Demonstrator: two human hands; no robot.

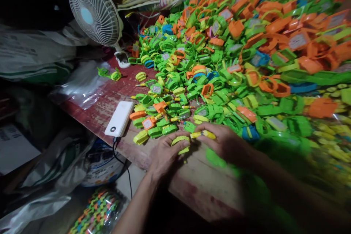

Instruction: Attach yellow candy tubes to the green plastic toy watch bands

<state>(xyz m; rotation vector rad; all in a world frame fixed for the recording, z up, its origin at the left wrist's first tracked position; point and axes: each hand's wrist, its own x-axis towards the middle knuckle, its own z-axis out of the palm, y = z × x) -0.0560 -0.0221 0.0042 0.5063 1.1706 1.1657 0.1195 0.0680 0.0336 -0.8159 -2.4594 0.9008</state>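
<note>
My left hand is closed around a yellow-green plastic toy watch above the front of the table. Just to its right, my right hand pinches a small yellow tube-shaped piece, whose left end points at the watch. A narrow gap separates the two pieces. Beyond my hands lies a loose group of green, yellow and orange toy watches, some with yellow-tipped clear tubes sticking out. Both palms are hidden from view.
A huge heap of toy watches covers the table's back and right. Small yellow pieces lie at the far right. A white power bank with a black cable, a clear plastic bag and a fan stand left. Bags fill the floor.
</note>
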